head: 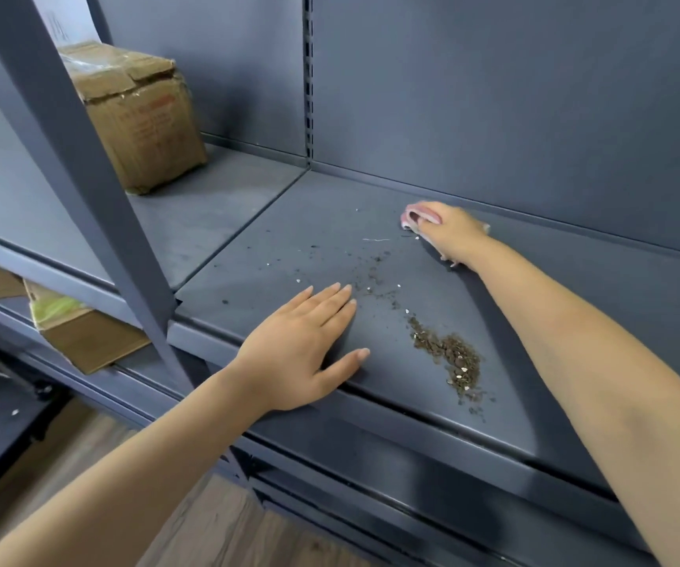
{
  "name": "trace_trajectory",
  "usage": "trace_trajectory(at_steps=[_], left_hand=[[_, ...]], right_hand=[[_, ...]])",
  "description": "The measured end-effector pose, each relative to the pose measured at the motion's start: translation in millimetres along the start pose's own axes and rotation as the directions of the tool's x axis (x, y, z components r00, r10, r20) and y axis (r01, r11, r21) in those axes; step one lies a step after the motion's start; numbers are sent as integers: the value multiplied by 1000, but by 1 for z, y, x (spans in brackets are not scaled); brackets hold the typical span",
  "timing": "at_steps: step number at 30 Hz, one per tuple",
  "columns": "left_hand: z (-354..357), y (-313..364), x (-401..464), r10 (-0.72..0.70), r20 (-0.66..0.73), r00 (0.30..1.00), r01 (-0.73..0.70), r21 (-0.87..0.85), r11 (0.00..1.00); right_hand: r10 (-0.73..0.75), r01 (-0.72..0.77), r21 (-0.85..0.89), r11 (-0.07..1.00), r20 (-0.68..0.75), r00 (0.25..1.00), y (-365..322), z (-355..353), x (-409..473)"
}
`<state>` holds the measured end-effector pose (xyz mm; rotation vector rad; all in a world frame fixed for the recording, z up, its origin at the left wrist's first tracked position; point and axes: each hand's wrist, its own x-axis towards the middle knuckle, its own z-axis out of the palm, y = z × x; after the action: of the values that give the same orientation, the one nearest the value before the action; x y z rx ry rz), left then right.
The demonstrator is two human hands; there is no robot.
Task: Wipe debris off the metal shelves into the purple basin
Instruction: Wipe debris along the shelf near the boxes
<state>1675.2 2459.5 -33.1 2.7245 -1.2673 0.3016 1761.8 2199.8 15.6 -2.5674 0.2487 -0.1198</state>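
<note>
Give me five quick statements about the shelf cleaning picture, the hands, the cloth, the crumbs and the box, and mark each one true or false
1. The right hand presses a pink cloth at the back of the shelf. True.
2. The left hand holds the cloth. False: it lies flat and empty on the shelf near the front edge.
3. A pile of brown debris sits near the shelf's front edge, between the two arms. True.
4. The purple basin stands under the debris pile. False: no basin is in view.
5. The cardboard box sits on the same shelf panel as the debris. False: it sits on the adjoining panel to the left.
</note>
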Motion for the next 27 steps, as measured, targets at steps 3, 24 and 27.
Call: trace_trajectory(at_steps=[3, 24, 27], left_hand=[[0, 0, 0, -3, -3, 1000, 3, 0, 1000], [-7, -20, -15, -89, -41, 995, 93, 113, 989], [-5, -41, -22, -162, -98, 982, 167, 41, 985]], right_hand=[[-160, 154, 54, 987, 129, 979, -23, 16, -18], [-134, 134, -2, 991, -9, 991, 23, -16, -57], [-14, 15, 20, 1000, -41, 999, 39, -24, -42]])
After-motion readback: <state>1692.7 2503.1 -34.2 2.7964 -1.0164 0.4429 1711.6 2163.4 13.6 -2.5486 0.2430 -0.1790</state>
